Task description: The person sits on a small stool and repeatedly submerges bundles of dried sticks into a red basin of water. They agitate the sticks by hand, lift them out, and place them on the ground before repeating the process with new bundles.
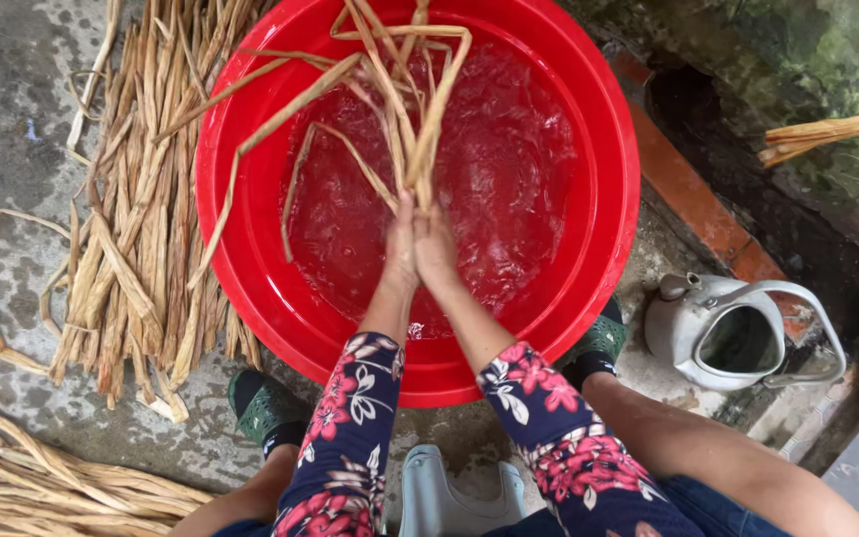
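A big red plastic basin (pixel 251 278) full of water stands on the concrete floor in front of me. My left hand (pixel 401 244) and my right hand (pixel 434 247) are pressed side by side above the water, both clasped around a bundle of long tan plant fibre strips (pixel 412 109). The strips fan up and out from my hands, and some bend over the basin's far and left rim. My forearms wear dark sleeves with pink flowers.
A heap of dry tan strips (pixel 141 219) lies left of the basin, and more strips (pixel 42 477) lie at the lower left. A grey metal kettle (pixel 723 333) without its lid stands at the right. A pale low stool (pixel 449 497) sits under me.
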